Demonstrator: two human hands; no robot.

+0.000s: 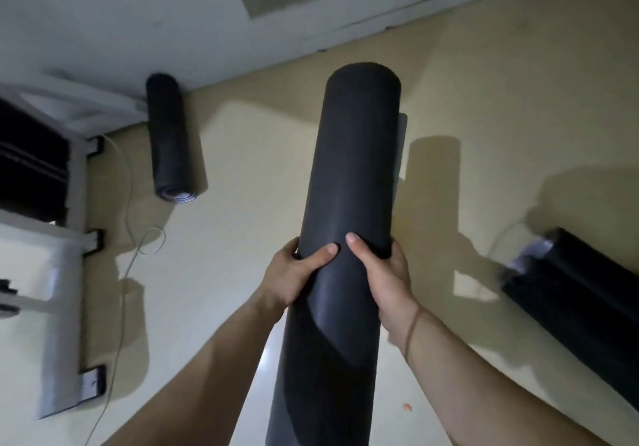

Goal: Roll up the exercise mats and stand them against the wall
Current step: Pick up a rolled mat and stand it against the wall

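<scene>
A dark grey rolled mat (349,169) fills the middle of the view, held off the floor and pointing away from me toward the wall (138,13). My left hand (294,276) grips its left side with the thumb across the front. On the other side my right hand (383,273) grips it too, thumb on top. A second rolled mat (169,141) stands against the wall at the upper left. Another dark rolled mat (581,300) lies on the floor at the right.
A white metal frame with black panels (69,203) lines the left edge. A thin white cable (128,259) trails over the beige floor (259,169) beside it. A small orange speck (408,407) lies on the floor at the lower right.
</scene>
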